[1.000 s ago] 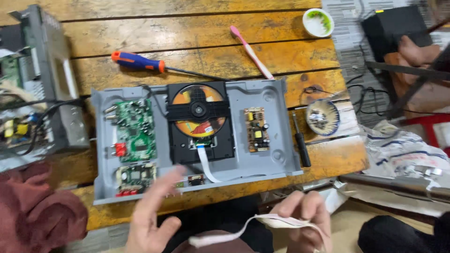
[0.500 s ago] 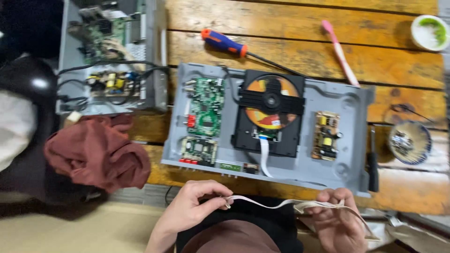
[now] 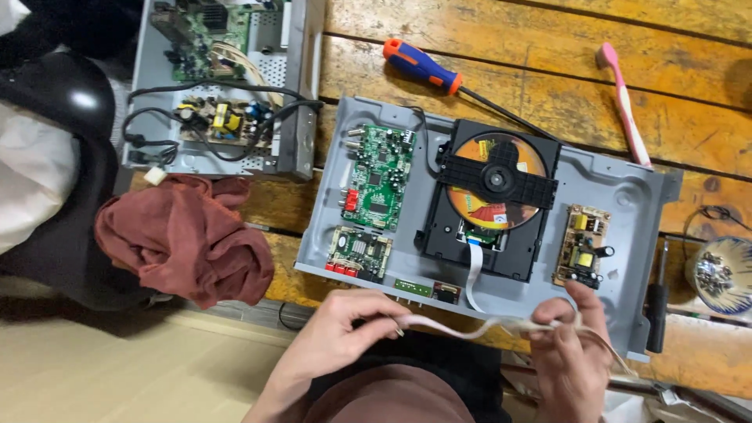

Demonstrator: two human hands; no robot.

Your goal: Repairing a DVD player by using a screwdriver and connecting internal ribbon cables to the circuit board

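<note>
- Left hand [image 3: 345, 333], lower centre of frame: fingers curled, thumb and fingertips pinching one end of a pale ribbon cable [image 3: 462, 325].
- Right hand [image 3: 568, 356], lower right: fingers bunched together around the cable's other end, a loop of it trailing off past the wrist.
- Cable stretched between both hands, sagging slightly, just below the front edge of the open grey player chassis [image 3: 627, 235].
- Inside chassis, centre of frame: black disc drive [image 3: 501, 176] with orange disc, green main board [image 3: 378, 176] at left, small tan power board [image 3: 583, 247] at right, short white flat cable [image 3: 474, 274] hanging from the drive.
- Upper centre on wooden table [image 3: 548, 47]: orange-and-blue screwdriver [image 3: 427, 66]; pink toothbrush [image 3: 623, 102] upper right.
- Upper left: second open chassis [image 3: 227, 86] with boards and black wires.
- Left: crumpled dark red cloth [image 3: 184, 239].
- Right edge: small patterned bowl [image 3: 721, 274], black-handled tool [image 3: 656, 301] beside it.
</note>
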